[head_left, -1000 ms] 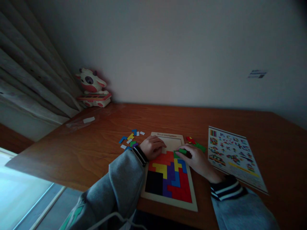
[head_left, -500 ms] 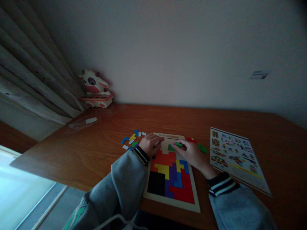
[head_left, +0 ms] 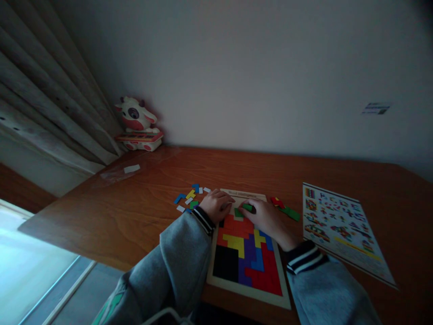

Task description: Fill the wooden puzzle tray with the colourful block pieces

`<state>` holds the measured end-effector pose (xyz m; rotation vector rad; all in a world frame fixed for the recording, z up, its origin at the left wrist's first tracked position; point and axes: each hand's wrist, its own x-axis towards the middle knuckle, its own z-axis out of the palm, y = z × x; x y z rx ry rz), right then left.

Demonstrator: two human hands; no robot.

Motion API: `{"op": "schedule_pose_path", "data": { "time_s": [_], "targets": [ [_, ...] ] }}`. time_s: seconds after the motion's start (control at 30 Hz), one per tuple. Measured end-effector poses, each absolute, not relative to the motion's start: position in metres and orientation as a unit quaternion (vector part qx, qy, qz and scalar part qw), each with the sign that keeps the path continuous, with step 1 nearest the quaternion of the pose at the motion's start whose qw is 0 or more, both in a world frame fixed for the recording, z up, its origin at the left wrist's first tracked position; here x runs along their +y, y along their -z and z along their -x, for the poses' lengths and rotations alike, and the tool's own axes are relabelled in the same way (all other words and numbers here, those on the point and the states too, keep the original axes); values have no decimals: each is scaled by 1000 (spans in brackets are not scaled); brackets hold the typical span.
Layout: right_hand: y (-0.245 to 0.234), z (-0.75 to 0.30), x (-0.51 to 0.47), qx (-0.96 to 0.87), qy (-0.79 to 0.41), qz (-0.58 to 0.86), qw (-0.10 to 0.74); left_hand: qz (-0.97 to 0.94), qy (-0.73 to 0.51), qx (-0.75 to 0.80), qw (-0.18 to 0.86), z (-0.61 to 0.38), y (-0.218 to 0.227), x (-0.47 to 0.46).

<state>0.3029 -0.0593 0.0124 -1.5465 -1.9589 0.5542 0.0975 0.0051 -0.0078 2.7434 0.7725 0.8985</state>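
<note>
My right hand [head_left: 267, 220] pinches a green puzzle piece [head_left: 248, 207] over the upper part of the wooden puzzle board [head_left: 250, 293]. Just left of its fingertips, a second green piece [head_left: 238, 213] lies on the board. My left hand [head_left: 216, 206] rests at the board's upper left edge, fingers bent and thumb apart from them; its fingertips are partly hidden. Below the hands, fitted pieces fill much of the frame: orange, a yellow piece [head_left: 236, 243], purple, blue and a red piece [head_left: 267, 275]. A black square area [head_left: 226, 263] shows at the lower left.
Loose coloured and white pieces [head_left: 190, 194] lie left of the board. Red, yellow and green pieces [head_left: 290, 213] are to its right, beside a printed sheet [head_left: 345, 230]. A cow toy [head_left: 139, 124] and clear plastic wrapping [head_left: 118, 176] sit at the back left of the table [head_left: 216, 167].
My right hand has moved slightly left and down relative to the board, bringing the held green piece close to the green one lying there. The camera view has shifted a little.
</note>
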Motion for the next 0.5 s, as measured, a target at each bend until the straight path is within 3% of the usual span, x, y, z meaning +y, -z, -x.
{"op": "schedule_pose_path", "data": {
  "time_s": [0.5],
  "targets": [
    [-3,-299,-58,-737,-172,575,311,-921,-299,233,90,-100,7,4]
  ]
}}
